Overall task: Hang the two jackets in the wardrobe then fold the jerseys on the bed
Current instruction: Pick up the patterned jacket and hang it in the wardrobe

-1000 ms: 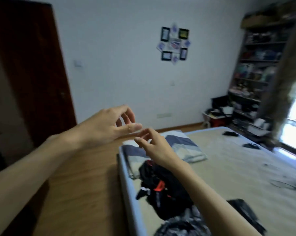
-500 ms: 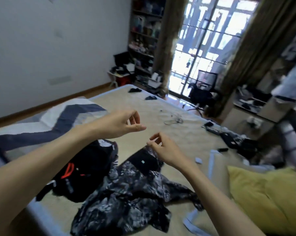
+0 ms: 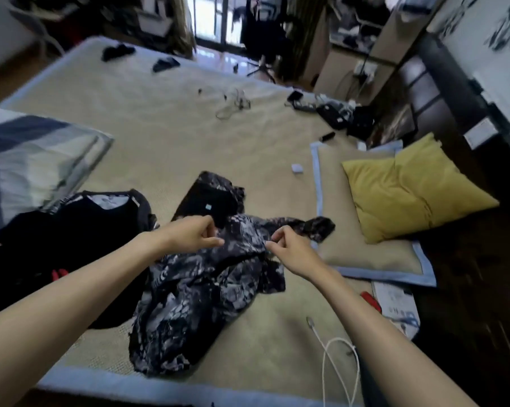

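Patterned jersey (image 3: 198, 292) lies crumpled lengthwise, collar away from person.

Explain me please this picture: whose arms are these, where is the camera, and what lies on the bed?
No machine here: a person wears a camera on the head, looking down at their own two bare arms. Both hands reach over a patterned dark garment crumpled on the bed. The left hand and right hand have curled fingers at the fabric; whether they already pinch it is unclear. Beside it lies a black garment. Also there: a yellow pillow, a striped pillow and a white cable.
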A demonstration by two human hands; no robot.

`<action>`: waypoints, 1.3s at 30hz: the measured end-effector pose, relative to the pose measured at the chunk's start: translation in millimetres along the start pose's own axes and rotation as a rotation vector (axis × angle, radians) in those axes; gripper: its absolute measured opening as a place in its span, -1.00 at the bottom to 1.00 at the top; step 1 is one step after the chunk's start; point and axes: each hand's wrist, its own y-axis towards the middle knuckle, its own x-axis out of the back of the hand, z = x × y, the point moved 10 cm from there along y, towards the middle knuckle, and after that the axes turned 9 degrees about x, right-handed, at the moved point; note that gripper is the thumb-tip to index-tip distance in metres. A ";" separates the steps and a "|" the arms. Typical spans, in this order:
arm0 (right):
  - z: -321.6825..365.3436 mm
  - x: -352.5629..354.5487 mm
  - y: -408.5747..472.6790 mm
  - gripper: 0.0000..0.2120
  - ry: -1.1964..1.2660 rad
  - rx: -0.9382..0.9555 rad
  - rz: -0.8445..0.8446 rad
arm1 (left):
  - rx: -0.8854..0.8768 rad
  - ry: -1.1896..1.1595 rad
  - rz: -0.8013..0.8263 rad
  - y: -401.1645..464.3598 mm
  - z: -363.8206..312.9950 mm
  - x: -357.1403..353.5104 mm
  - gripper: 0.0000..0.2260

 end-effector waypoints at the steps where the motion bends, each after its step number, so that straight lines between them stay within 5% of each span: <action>1: -6.8 -20.7 3.3 -0.74 0.007 -0.029 0.023 | 0.021 0.004 0.048 8.0 19.3 -22.2 -0.67; 8: -39.9 -193.9 20.5 -0.71 0.048 -0.191 0.246 | 0.327 -0.029 0.271 34.1 162.3 -168.9 -0.42; 12: -58.9 -290.6 26.7 -0.37 0.004 -0.272 0.422 | 0.580 -0.014 0.092 33.6 237.8 -194.3 -0.45; 16: -63.8 -343.7 45.6 -0.11 -0.040 -0.226 0.425 | 0.749 -0.325 -0.086 35.6 297.2 -220.8 -0.39; 18: -65.4 -370.4 49.2 -0.16 -0.057 -0.223 0.461 | 0.792 -0.497 -0.043 40.5 315.1 -248.3 -0.36; 20: -68.3 -385.4 49.0 -0.45 -0.130 -0.209 0.479 | 0.803 -0.540 -0.005 43.5 323.6 -269.8 -0.52; 23: -59.6 -375.1 50.2 -0.83 -0.002 -0.154 0.418 | 0.789 -0.569 -0.016 43.5 323.5 -273.2 -0.92; 26: -32.3 -334.1 49.8 -0.70 0.243 -0.087 0.326 | 0.768 -0.660 -0.039 42.8 317.7 -261.8 -0.97; 29: 14.3 -269.7 39.4 -0.73 0.418 0.019 0.232 | 0.777 -0.914 0.023 42.9 295.6 -243.6 -0.56; 31: 37.8 -230.4 27.4 -0.72 0.464 0.087 0.212 | 0.734 -1.222 0.168 48.0 266.7 -239.8 -0.48; 34: 54.1 -179.0 11.8 -0.70 0.442 0.141 0.189 | 0.593 -1.643 0.271 61.3 217.4 -222.3 -0.59; 39: 8.9 -110.5 7.6 -0.72 -0.003 -0.032 0.052 | 0.404 -1.914 0.074 63.3 159.6 -140.4 -0.68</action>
